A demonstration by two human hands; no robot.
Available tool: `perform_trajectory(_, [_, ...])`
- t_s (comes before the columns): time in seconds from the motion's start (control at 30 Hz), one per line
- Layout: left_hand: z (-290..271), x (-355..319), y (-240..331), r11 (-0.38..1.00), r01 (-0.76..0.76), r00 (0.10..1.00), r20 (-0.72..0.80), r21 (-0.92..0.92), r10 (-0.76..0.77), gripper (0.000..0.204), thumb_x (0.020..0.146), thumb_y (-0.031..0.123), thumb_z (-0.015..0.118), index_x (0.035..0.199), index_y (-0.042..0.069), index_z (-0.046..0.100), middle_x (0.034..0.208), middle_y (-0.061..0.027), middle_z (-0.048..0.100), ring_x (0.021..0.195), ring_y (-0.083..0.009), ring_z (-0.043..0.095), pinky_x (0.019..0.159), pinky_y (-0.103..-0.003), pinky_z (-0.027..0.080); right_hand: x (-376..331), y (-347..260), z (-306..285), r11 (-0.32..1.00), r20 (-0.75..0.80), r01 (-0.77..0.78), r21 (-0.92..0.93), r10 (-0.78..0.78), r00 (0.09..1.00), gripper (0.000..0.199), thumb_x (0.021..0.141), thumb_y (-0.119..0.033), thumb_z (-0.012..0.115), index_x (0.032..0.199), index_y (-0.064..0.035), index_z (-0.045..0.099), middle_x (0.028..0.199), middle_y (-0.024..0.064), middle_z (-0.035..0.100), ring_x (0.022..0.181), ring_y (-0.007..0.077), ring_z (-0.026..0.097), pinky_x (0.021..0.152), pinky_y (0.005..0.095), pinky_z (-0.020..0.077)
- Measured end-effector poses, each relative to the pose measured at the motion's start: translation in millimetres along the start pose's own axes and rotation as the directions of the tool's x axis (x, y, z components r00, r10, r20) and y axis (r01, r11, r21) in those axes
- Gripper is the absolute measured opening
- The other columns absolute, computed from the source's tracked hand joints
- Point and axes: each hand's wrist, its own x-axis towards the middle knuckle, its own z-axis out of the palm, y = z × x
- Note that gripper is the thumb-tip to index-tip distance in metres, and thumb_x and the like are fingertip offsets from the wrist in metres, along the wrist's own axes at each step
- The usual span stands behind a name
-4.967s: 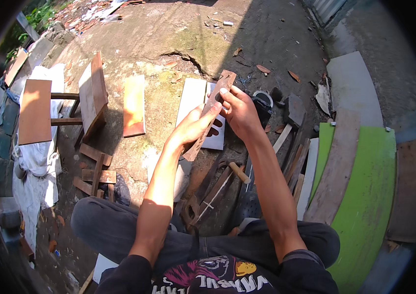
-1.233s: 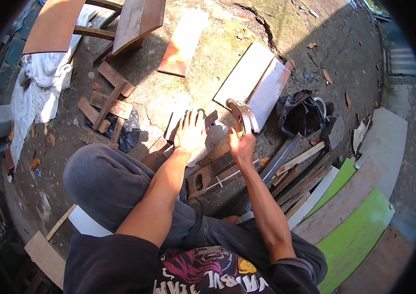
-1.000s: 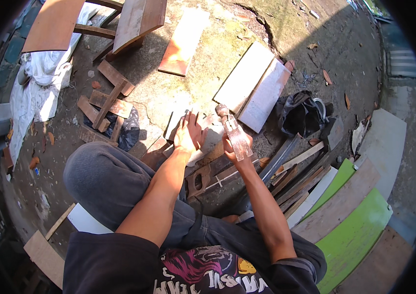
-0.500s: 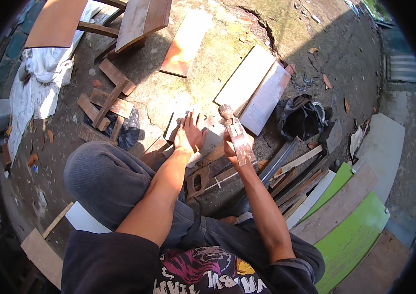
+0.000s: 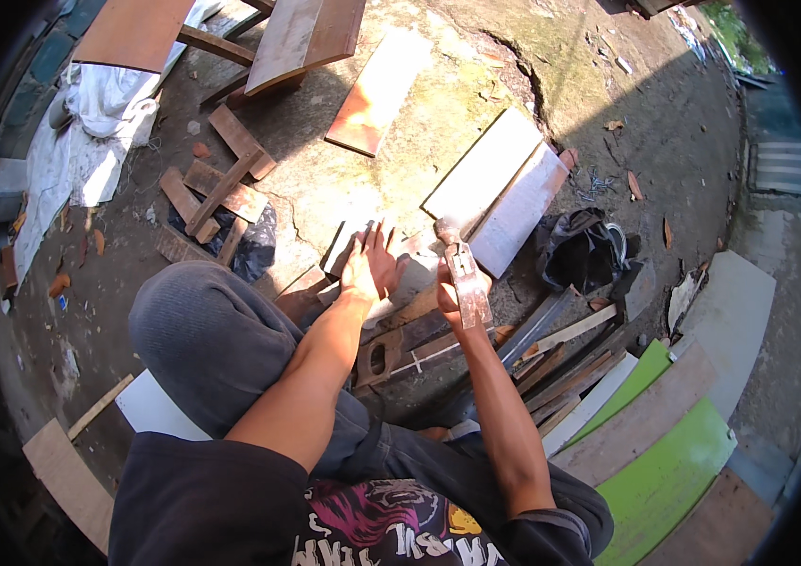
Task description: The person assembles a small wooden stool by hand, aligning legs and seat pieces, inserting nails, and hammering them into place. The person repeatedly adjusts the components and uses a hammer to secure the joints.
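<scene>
My right hand [image 5: 448,296] is closed round the handle of a rusty claw hammer [image 5: 467,283], held up with its head toward me. My left hand [image 5: 372,264] lies with fingers spread on a short piece of wood and a pale grey block, on the ground before my bent legs. What is under the palm is hidden. Just below the hands lies a handsaw with a worn wooden handle [image 5: 378,361], beside dark wood strips. Two pale boards [image 5: 478,162] rest side by side just beyond the hammer.
Wood offcuts [image 5: 221,193] are piled on a black bag at left. An open black bag [image 5: 575,255] stands at right, near loose nails [image 5: 595,183]. Green panels [image 5: 669,472] and strips lie at lower right. A wooden frame [image 5: 301,47] stands at far left, by white sheeting [image 5: 89,141].
The view has tilted a little, so the ground and boards sit lower and further right. Both hands keep nearly the same pose, the hammer still in the right.
</scene>
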Motion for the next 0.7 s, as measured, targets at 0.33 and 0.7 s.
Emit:
perform_trajectory(0.33, [26,7,-2,0.985,-0.070,0.953,-0.303,-0.156,0.019,0.063,0.100,0.043,0.042,0.146,0.000,0.037,0.155,-0.0203,0.030,0.144,-0.0343,0.028,0.119,-0.051,0.021,17,-10,0,0.976,-0.143,-0.186,0.112,0.201,0.969,0.021,0.088,-0.013,0.068,0.099,0.0049,0.065,0.073,0.0120,0.068,0.066,0.0159,0.063,0.064,0.0338,0.0503])
perform_trajectory(0.7, [26,4,-5,0.980,-0.048,0.965,-0.261,-0.191,-0.003,0.066,0.099,0.043,0.046,0.149,0.004,0.033,0.158,-0.0174,0.026,0.146,-0.0312,0.026,0.119,-0.050,0.020,-7,9,-5,0.910,0.071,-0.387,-0.148,0.400,0.914,0.020,0.091,-0.016,0.066,0.091,0.0040,0.064,0.068,0.0128,0.064,0.067,0.0199,0.060,0.065,0.0352,0.0480])
